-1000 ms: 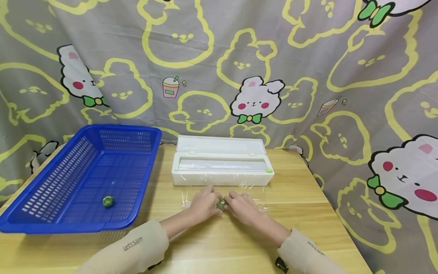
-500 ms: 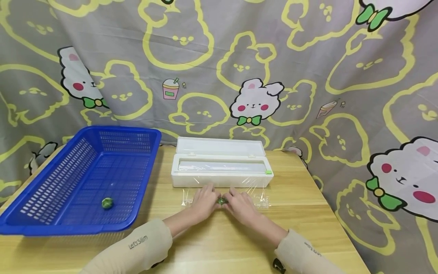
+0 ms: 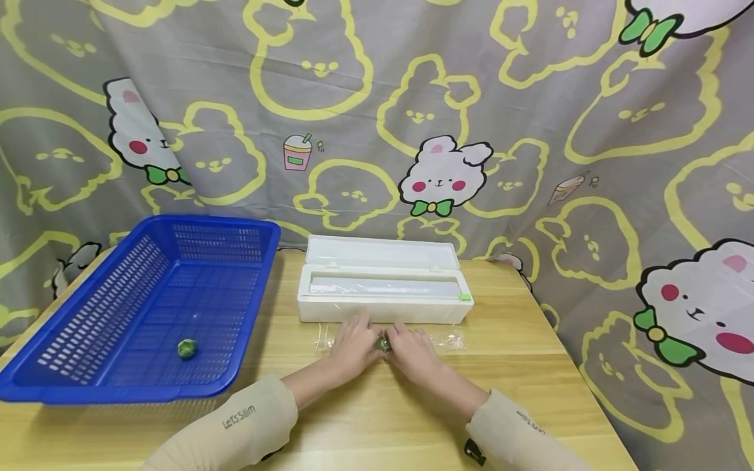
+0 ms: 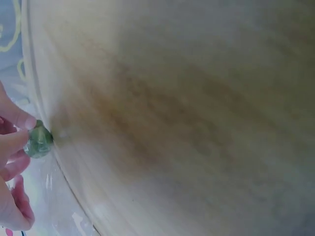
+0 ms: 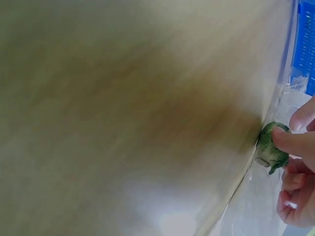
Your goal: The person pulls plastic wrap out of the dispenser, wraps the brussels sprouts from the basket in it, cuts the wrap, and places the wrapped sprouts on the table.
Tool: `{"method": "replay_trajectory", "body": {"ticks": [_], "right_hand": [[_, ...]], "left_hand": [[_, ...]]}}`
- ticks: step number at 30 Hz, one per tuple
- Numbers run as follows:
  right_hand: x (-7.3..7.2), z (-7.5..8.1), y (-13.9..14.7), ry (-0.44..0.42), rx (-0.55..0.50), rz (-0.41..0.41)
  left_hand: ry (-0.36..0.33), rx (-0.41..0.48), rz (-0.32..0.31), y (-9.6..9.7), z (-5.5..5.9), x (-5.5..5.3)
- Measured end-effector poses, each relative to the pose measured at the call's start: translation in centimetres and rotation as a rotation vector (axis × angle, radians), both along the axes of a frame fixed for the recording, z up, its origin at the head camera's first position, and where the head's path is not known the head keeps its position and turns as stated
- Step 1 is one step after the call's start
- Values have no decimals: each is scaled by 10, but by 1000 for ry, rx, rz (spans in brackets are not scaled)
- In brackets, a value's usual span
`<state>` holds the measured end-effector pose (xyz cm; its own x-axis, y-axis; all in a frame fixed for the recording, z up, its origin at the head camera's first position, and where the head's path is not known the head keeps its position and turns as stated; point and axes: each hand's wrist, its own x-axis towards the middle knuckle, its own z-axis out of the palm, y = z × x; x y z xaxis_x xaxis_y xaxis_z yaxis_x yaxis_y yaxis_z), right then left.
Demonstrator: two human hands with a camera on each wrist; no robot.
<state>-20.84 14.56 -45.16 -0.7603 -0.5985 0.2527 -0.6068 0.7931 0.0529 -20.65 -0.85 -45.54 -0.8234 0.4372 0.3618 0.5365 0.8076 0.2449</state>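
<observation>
A small green Brussels sprout (image 3: 384,341) lies low over the table between my two hands, with clear cling film (image 3: 450,340) around it and spread to both sides. My left hand (image 3: 355,345) holds it from the left, and my right hand (image 3: 414,351) pinches it from the right. In the right wrist view a thumb presses on the sprout (image 5: 271,147), whose cut stem end shows. The left wrist view has the sprout (image 4: 39,141) at its left edge, gripped by fingertips. Just beyond the hands stands a white cling film box (image 3: 385,311), lid raised, from which the film comes.
At the left is a blue plastic basket (image 3: 265,275) with one Brussels sprout (image 3: 187,348) in it. A green slider (image 3: 465,297) sits at the box's right end. Behind the wooden table (image 3: 506,405) hangs a patterned grey curtain (image 3: 353,131).
Both hands have moved a little forward with the sprout, closer to the white box. The near edge of the film has moved forward too. Box and basket stay put.
</observation>
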Motion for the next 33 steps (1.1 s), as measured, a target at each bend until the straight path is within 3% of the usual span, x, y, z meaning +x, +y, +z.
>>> {"method": "replay_trajectory", "body": {"ticks": [4,11,17,24,33], "right_hand": [[-1,-1,0,20,7,-11],[-4,-2,-3,1,31,-32],[-5,-6,-3,-32,-11,-39],[-11,-10,1,-124,-179,-75],[-21,-3,5,-98,-146,-93]], "left_hand": [[90,-46,14,3,-1,-1],[48,-141,70,6,0,-5],[84,-213,96,8,-2,-7],[84,-225,107,10,-2,-11],[116,-190,102,10,-4,-14]]}}
